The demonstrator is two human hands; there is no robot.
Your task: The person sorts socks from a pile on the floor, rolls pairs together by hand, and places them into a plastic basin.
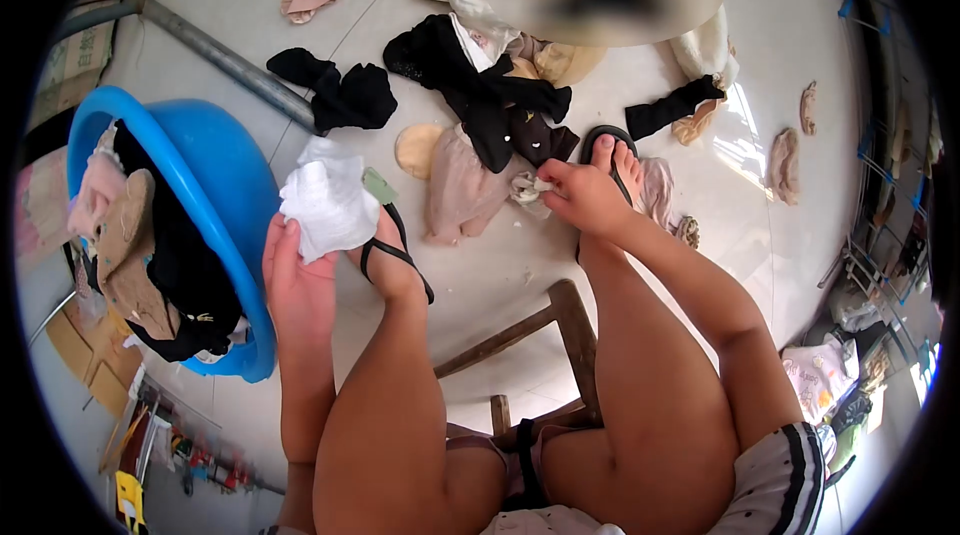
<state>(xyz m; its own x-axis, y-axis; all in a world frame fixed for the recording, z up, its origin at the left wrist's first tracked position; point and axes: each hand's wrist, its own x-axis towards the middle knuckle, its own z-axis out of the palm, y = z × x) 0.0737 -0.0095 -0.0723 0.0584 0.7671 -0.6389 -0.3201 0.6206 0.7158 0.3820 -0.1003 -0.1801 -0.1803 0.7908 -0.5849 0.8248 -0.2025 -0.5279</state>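
Note:
My left hand [298,280] is closed on a folded white cloth [330,197], held up beside the left foot. A small pale green piece [378,186] shows at the cloth's right edge. My right hand [588,197], near the right foot, pinches a small crumpled pale cloth [528,189]. Below and beyond it on the floor lie a sheer pink garment [465,185] and a heap of black clothing [480,85]. What kind of garment either held cloth is, I cannot tell.
At the left stands a blue tub [215,155] full of clothes. A metal pole [220,65] runs along the floor behind it. Black socks [345,95] and other small garments lie scattered. A wooden stool [572,345] is between the legs; wire racks [890,205] line the right.

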